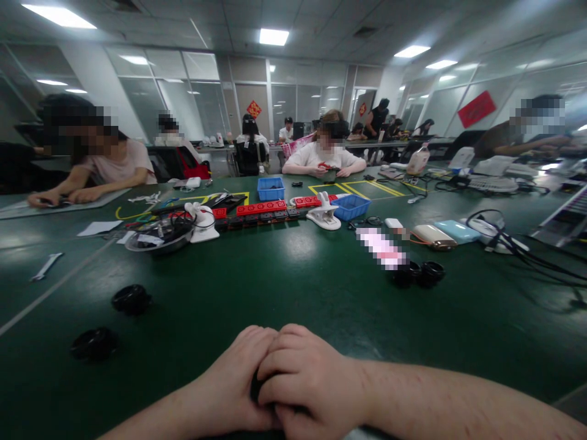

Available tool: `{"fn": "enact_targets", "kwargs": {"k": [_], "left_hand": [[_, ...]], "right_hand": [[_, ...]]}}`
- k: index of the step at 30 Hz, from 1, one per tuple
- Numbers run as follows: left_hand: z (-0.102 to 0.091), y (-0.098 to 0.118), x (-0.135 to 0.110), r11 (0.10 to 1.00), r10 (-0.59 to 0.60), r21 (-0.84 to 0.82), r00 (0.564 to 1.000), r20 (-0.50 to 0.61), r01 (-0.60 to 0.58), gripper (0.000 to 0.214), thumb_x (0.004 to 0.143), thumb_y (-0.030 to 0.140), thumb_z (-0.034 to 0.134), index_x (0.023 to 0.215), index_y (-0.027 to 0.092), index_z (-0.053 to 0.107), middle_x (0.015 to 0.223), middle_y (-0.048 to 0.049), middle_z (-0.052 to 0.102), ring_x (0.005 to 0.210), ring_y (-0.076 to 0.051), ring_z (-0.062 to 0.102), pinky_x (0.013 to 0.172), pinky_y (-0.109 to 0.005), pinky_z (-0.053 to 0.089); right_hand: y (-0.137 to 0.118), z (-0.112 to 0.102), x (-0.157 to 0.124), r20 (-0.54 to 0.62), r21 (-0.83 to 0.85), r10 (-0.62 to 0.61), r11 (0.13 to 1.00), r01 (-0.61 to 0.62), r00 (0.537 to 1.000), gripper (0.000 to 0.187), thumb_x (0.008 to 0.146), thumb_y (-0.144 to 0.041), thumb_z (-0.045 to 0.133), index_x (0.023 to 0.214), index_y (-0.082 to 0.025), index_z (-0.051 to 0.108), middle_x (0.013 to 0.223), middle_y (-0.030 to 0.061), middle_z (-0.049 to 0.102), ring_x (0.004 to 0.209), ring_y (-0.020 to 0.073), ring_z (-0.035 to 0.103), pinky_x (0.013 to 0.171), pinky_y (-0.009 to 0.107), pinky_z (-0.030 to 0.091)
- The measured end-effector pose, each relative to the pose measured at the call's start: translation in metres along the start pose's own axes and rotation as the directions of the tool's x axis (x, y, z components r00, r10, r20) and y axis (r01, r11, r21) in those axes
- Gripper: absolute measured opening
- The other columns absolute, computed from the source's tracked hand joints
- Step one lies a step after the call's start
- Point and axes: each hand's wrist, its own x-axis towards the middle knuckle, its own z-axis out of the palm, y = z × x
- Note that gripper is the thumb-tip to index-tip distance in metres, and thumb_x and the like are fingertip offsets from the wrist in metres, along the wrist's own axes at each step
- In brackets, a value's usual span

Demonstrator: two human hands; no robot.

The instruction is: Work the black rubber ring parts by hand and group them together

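Close to the near edge of the green table, my left hand (236, 374) and my right hand (314, 374) are pressed together. Both are closed around a black part (255, 386), of which only a small dark piece shows between the fingers. Its kind is hidden by my hands. To the left lie two round black plastic pieces, one farther off (131, 299) and one nearer (95, 343). Another pair of similar black pieces (431, 274) sits on the right, beyond my right hand.
A wrench (47, 266) lies at far left, near a metal bowl (158, 243) of dark parts. Red and black strips (261, 208), blue bins (270, 189), white clips (323, 215), power banks (435, 237) and cables line the table's middle. Several people sit around.
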Motion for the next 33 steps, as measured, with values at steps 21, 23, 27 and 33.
{"fn": "enact_targets", "kwargs": {"k": [21, 23, 27, 33], "left_hand": [[0.001, 0.005, 0.01, 0.925, -0.315, 0.134, 0.916, -0.247, 0.354, 0.022, 0.061, 0.014, 0.058, 0.082, 0.018, 0.054, 0.092, -0.006, 0.058, 0.089, -0.026, 0.052, 0.084, -0.043, 0.038], [-0.001, 0.003, 0.01, 0.944, -0.277, 0.121, 0.936, -0.218, 0.308, 0.023, 0.06, 0.012, 0.058, 0.082, 0.018, 0.055, 0.09, -0.005, 0.058, 0.088, -0.025, 0.052, 0.083, -0.041, 0.039], [-0.01, -0.008, 0.009, 0.99, -0.114, 0.074, 0.991, -0.076, 0.12, 0.022, 0.06, 0.013, 0.064, 0.08, 0.021, 0.059, 0.091, -0.001, 0.057, 0.089, -0.022, 0.052, 0.081, -0.034, 0.041], [-0.013, -0.016, 0.006, 0.996, 0.028, 0.08, 0.999, -0.027, -0.026, 0.036, 0.059, 0.019, 0.068, 0.093, 0.026, 0.062, 0.098, -0.0005, 0.055, 0.094, -0.023, 0.051, 0.087, -0.034, 0.039]], "right_hand": [[0.012, 0.005, 0.001, -0.16, -0.018, 0.348, 0.935, -0.355, 0.924, 0.023, 0.076, -0.023, 0.058, 0.098, -0.015, 0.058, 0.096, 0.0072, 0.059, 0.089, 0.019, 0.051, 0.08, 0.035, 0.042], [0.013, 0.004, 0.0, -0.151, -0.001, 0.282, 0.958, -0.286, 0.947, 0.023, 0.076, -0.022, 0.055, 0.098, -0.015, 0.057, 0.097, 0.0075, 0.06, 0.09, 0.0186, 0.052, 0.081, 0.035, 0.042], [0.013, 0.003, 0.0, -0.094, 0.074, 0.136, 0.989, -0.129, 0.986, 0.02, 0.072, -0.015, 0.045, 0.089, -0.016, 0.056, 0.095, 0.0074, 0.061, 0.092, 0.0167, 0.054, 0.085, 0.034, 0.043], [0.011, 0.003, 0.001, -0.054, 0.121, -0.003, 0.993, 0.009, 0.999, 0.027, 0.067, -0.013, 0.037, 0.086, -0.015, 0.056, 0.093, 0.0075, 0.063, 0.099, 0.0145, 0.055, 0.097, 0.033, 0.038]]}}
